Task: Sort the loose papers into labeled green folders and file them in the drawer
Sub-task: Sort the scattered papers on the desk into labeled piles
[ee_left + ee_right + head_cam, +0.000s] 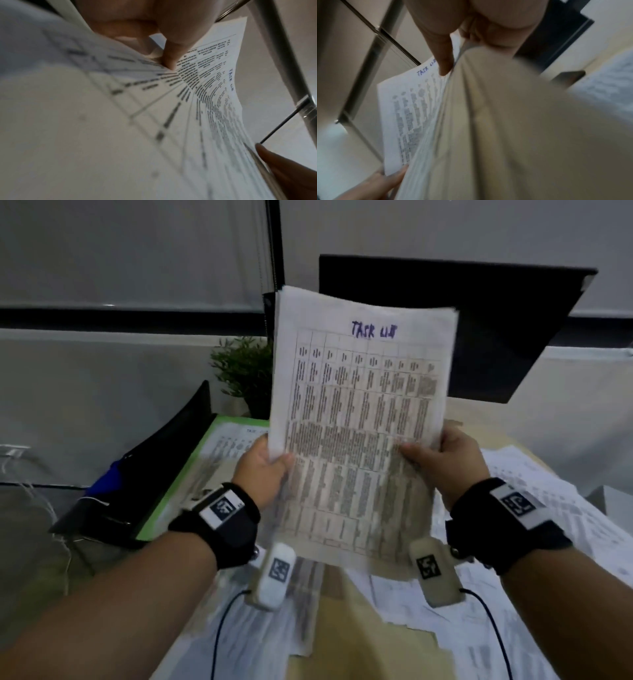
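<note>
grey wall panels w/ a dark horizontal strip run behind a pale desk (359, 628) that's littered w/ loose papers (534, 494). landmark = the sheaf of papers (359, 419) held up in the middle of the head view, top sheet a printed table w/ "task li.." handwritten in blue at the head (rest of the word too blurred to read).

left hand (263, 470) grips the sheaf's left edge, near the lower half: thumb on the front face, fingers curled behind. left wrist view shows the thumb (171, 54) pressed onto the printed sheet (205, 81), pinching it against the fingers behind. right hand (445, 463) grips the sheaf's right edge about level w/ the left one, thumb on the front, fingers wrapped behind. right wrist view: thumb (444, 56) lies down the front of the sheaf (406, 115), several page edges fanned under it. both hands closed round the sheaf, which is up off the desk, tilted back a bit.

left of the sheaf and lower, a green folder (178, 484) lies open on the desk w/ a printed sheet (222, 446) on it. further left of that, a black tray-like thing (164, 450) w/ something blue beside it. behind the sheaf to the left, a small potted plant (243, 371); behind it to the right, a dark monitor (479, 313). more loose papers below and right of the sheaf. black wrist straps w/ marker tags on both wrists.
</note>
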Tool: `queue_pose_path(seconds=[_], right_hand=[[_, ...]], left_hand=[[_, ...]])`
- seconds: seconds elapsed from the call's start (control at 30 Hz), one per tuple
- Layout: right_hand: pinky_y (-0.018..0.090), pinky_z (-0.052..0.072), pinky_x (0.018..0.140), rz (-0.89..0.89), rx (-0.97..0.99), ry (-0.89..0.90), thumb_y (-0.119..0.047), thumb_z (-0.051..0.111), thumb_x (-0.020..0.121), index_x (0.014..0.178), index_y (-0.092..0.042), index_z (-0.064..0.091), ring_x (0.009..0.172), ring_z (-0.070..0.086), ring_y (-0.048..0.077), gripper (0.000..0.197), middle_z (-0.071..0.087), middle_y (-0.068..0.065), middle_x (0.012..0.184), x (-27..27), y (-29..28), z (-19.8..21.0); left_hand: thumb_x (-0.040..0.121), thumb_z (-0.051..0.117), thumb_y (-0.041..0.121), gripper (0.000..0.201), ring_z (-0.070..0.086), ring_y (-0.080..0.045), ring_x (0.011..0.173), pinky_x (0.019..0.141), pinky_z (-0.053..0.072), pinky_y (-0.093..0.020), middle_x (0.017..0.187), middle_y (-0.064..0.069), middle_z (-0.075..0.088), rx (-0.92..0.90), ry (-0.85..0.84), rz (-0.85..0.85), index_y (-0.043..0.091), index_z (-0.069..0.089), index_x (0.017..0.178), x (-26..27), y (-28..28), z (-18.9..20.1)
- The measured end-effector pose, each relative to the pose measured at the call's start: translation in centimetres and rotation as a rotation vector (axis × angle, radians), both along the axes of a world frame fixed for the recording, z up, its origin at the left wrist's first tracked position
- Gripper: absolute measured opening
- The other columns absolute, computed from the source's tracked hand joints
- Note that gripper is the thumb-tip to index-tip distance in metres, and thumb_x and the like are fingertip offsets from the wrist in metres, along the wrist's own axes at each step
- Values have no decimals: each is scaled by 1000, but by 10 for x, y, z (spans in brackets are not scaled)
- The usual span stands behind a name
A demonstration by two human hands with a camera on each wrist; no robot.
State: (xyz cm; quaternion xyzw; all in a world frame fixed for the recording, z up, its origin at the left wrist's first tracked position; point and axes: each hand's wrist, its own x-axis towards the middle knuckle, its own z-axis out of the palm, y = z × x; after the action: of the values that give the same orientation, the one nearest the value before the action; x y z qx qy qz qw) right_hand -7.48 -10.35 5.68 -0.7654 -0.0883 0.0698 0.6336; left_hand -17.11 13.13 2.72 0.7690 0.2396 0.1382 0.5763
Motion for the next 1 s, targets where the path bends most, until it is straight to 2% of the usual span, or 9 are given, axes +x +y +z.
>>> queue_pose_path(seconds=[0.1, 0.23, 0.37, 0.47, 0.57, 0.67, 0.77, 0.87, 1.0], right_hand=[[24, 50, 54, 78, -25, 172, -15, 69, 86, 98, -10, 63, 58, 62, 8, 14, 68, 2, 77, 5, 57, -13], [38, 52, 84, 99, -408, 458, -27, 70, 85, 126, -3, 53, 99, 59, 31, 50, 58, 19, 118, 1, 110, -61], [38, 49, 88, 225, -808, 542, -40, 72, 81, 105, -5, 59, 96, 56, 31, 44, 53, 13, 100, -21, 139, -110], [33, 46, 77, 244, -1033, 519, -48, 69, 79, 115, -8, 55, 100, 57, 29, 55, 57, 10, 102, -34, 159, -122], [44, 38, 101, 137, -1201, 343, -56, 71, 72, 139, -14, 31, 129, 35, 33, 89, 31, 9, 143, -40, 173, -123], [48, 26, 110, 281, -1253, 17, -54, 73, 70, 148, -21, 16, 140, 18, 28, 101, 12, -1, 154, -29, 189, -122], [49, 21, 113, 483, -1286, -77, -49, 77, 68, 150, -26, 9, 143, 10, 25, 109, 6, -8, 157, -7, 202, -128], [52, 19, 112, 607, -1365, -61, -57, 80, 60, 151, -26, 1, 144, 14, 25, 124, 11, -5, 157, 8, 206, -140], [54, 36, 103, 631, -1403, 10, -67, 82, 39, 144, -31, 19, 129, 38, 27, 128, 40, -2, 141, 18, 209, -141]], left_hand=[[95, 55, 14, 18, 61, -26, 96, 83, 50, -34, 108, -5, 63, 136, 30, 106, 12, 55, 113, 0, 68, 13], [96, 49, 20, 38, 54, -32, 111, 93, 42, -35, 126, -14, 55, 315, 213, 273, 3, 47, 130, -2, 166, 10], [95, 50, 19, 41, 54, -40, 114, 98, 44, -46, 127, -21, 56, 337, 330, 381, 0, 50, 131, -10, 235, -23], [95, 49, 17, 39, 56, -42, 107, 88, 45, -42, 123, -26, 57, 312, 422, 393, -3, 50, 129, -16, 261, -45], [96, 47, 12, 34, 57, -41, 99, 76, 42, -36, 117, -27, 58, 360, 477, 320, -5, 51, 125, -17, 268, -58], [96, 44, 10, 30, 54, -33, 80, 68, 42, -33, 110, -24, 60, 452, 457, 246, 1, 53, 123, -11, 265, -66], [98, 42, 12, 24, 48, -29, 72, 64, 39, -34, 103, -24, 59, 563, 509, 181, 3, 51, 118, -6, 264, -68], [98, 41, 12, 24, 47, -28, 73, 63, 37, -35, 96, -21, 57, 635, 541, 139, 3, 48, 119, -6, 264, -70], [98, 39, 13, 28, 51, -29, 74, 62, 40, -34, 89, -14, 55, 666, 553, 93, 6, 47, 124, -11, 264, -74]])
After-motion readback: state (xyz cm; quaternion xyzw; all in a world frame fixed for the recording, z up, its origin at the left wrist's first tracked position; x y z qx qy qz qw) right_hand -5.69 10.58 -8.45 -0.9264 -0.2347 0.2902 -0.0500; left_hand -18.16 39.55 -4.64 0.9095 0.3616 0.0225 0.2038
